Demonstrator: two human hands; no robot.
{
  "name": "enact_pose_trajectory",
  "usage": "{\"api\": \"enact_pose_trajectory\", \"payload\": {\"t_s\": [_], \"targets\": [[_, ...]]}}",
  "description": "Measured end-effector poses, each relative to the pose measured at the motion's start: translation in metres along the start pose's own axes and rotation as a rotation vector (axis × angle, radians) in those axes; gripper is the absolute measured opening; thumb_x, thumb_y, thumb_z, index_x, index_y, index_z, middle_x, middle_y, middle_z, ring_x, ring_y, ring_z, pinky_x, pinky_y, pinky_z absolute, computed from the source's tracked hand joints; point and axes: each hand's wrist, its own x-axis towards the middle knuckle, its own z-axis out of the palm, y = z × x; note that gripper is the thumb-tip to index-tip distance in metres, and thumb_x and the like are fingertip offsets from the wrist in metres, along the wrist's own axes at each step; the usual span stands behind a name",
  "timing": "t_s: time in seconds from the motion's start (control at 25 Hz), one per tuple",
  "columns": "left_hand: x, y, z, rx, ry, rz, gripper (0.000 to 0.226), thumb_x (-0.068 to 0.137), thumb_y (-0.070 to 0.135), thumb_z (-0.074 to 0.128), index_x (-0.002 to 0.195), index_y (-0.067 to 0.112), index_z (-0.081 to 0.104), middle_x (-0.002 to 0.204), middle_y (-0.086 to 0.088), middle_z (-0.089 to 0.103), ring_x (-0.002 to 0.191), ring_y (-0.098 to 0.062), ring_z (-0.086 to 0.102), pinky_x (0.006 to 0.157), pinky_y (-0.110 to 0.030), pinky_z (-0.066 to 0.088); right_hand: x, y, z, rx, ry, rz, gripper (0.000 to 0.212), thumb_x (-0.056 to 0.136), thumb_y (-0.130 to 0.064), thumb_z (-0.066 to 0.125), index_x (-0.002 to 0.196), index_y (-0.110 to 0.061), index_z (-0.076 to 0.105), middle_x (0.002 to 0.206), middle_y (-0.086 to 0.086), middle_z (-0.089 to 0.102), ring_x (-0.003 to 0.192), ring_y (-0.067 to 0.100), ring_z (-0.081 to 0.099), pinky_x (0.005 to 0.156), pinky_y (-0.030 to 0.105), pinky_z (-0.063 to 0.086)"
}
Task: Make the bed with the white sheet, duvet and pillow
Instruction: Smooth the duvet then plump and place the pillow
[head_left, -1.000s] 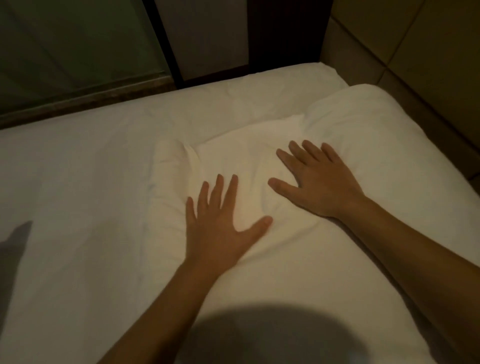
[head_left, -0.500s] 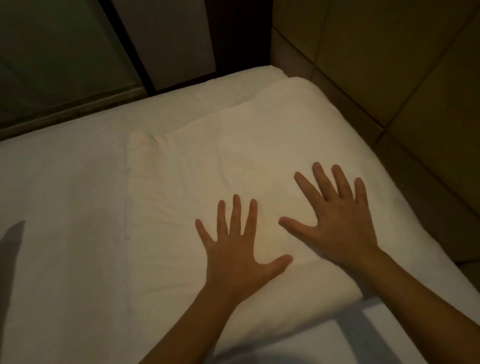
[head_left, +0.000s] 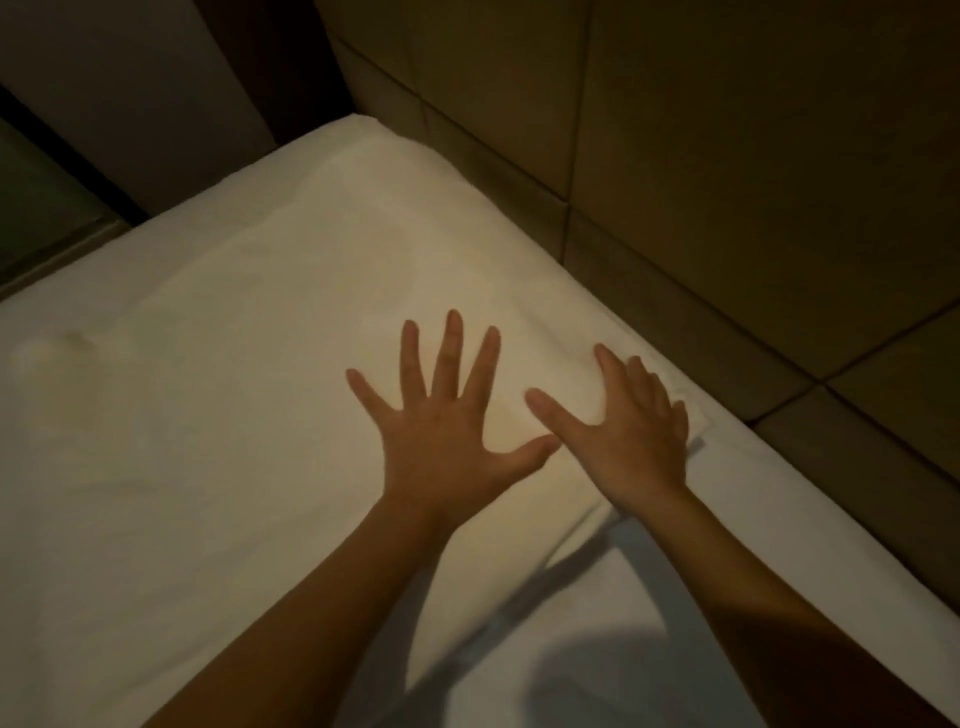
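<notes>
While on pillow (head_left: 234, 364), left hand (head_left: 447, 447), right hand (head_left: 634, 441)

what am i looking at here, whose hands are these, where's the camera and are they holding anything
There is no machine here. A person wears a wide-angle camera on the head, so the one picture looks forward and down at their own arms. The left hand presses flat, fingers spread, on a white pillow. The right hand lies open on the pillow near its corner. Neither hand holds anything. The pillow lies on the white sheet of a bed, which is pushed into a corner of brownish wall panels. The light is dim, so fine detail is hard to see.
</notes>
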Motion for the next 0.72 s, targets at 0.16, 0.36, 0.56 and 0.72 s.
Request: {"api": "enact_pose_trajectory", "payload": {"t_s": [0.16, 0.36, 0.56, 0.72], "targets": [[0.024, 0.012, -0.008, 0.12, -0.042, 0.15, 0.1, 0.068, 0.092, 0.006, 0.151, 0.038, -0.002, 0.159, 0.002, -0.013, 0.144, -0.031, -0.019, 0.103, -0.074, -0.007, 0.012, 0.01, -0.001, 0.054, -0.032, 0.09, 0.107, 0.057, -0.094, 0.021, 0.148, -0.042, 0.0, 0.16, 0.004, -0.006, 0.146, 0.029, -0.01, 0.115, 0.051, -0.006], [0.035, 0.026, 0.0, 0.12, -0.041, 0.235, 0.091, 0.075, 0.087, 0.012, 0.149, 0.037, 0.024, 0.159, 0.003, 0.011, 0.147, -0.03, -0.003, 0.103, -0.074, -0.003, 0.043, 0.034, -0.003, 0.109, -0.036, 0.24, 0.11, 0.055, -0.094, 0.021, 0.147, -0.035, 0.012, 0.153, 0.009, 0.024, 0.138, 0.036, 0.022, 0.113, 0.055, 0.015], [0.034, 0.029, 0.01, 0.159, -0.05, 0.228, 0.089, 0.076, 0.087, 0.015, 0.147, 0.035, 0.031, 0.158, 0.002, 0.015, 0.146, -0.031, -0.002, 0.103, -0.075, -0.003, 0.046, 0.036, 0.009, 0.084, -0.048, 0.297, 0.101, 0.061, -0.09, 0.02, 0.14, -0.028, 0.025, 0.141, 0.012, 0.036, 0.127, 0.033, 0.034, 0.107, 0.052, 0.025], [0.035, 0.024, 0.006, 0.092, 0.026, 0.244, 0.088, 0.078, 0.084, 0.02, 0.147, 0.029, 0.033, 0.158, 0.001, 0.018, 0.147, -0.028, 0.005, 0.106, -0.072, -0.001, 0.042, 0.023, -0.003, -0.002, 0.068, 0.206, 0.079, 0.086, -0.072, 0.024, 0.148, -0.025, 0.017, 0.154, 0.011, 0.02, 0.141, 0.031, 0.015, 0.114, 0.051, 0.009]]}}
